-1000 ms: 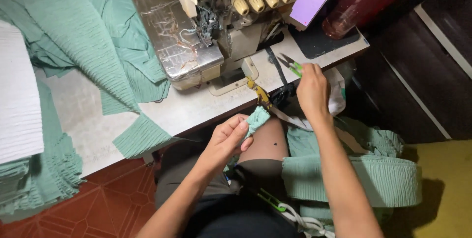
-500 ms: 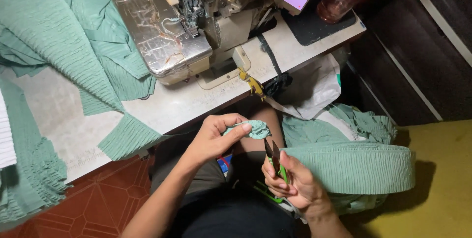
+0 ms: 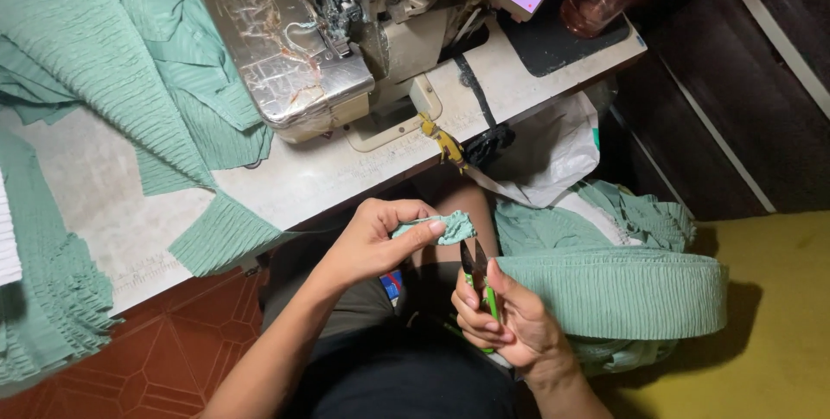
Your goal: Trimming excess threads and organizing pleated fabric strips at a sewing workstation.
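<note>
left hand: left hand [image 3: 373,242] had its grip pinched tight on a small green fabric piece [image 3: 437,227], held up over the lap, just below the counter [image 3: 294,181] edge

right hand: right hand [image 3: 506,328] was wrapped around green-handled thread snips [image 3: 478,274], blades pointing up and sitting just under the fabric piece

done so far: looked like the piece was already off the overlock machine [image 3: 346,47], so I'd guess it was stitched

left to do: trimming didn't look finished, blades weren't on the cloth yet

nearby: a wide ribbed green band [image 3: 618,291] lay by the right knee, more green cloth [image 3: 95,82] piled on the counter
</note>
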